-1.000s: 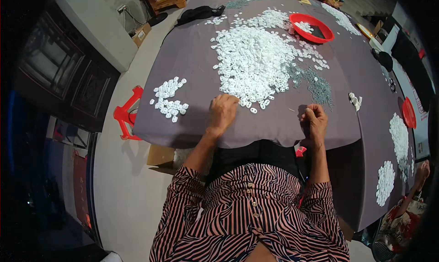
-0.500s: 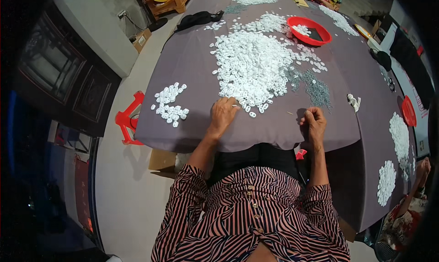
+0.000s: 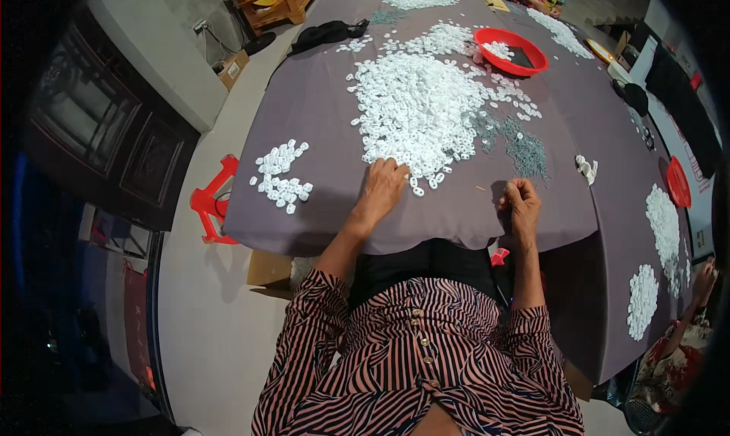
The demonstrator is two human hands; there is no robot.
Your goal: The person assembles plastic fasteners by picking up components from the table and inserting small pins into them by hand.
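Observation:
A large heap of small white plastic pieces with two holes (image 3: 414, 105) covers the middle of the table. My left hand (image 3: 386, 185) is at its near edge, fingers curled down and touching the lowest pieces; what lies under its fingertips is hidden. Farther right, my right hand (image 3: 522, 204) rests near the table's front edge with thumb and fingers pinched together. Anything in that pinch is too small to make out. A pile of thin grey pieces (image 3: 526, 153) lies just beyond the right hand. A smaller group of white pieces (image 3: 281, 170) is spread out at the left.
A red basin (image 3: 532, 47) holding some white pieces stands beyond the heap. A crumpled white thing (image 3: 586, 170) lies to the right, and a black cloth item (image 3: 328, 33) at the far left edge. Co-workers sit at the far end and at right. A red stool (image 3: 211, 200) stands left.
My left hand has moved a little to the right along the near edge of the white heap. My right hand keeps its pinch in nearly the same place.

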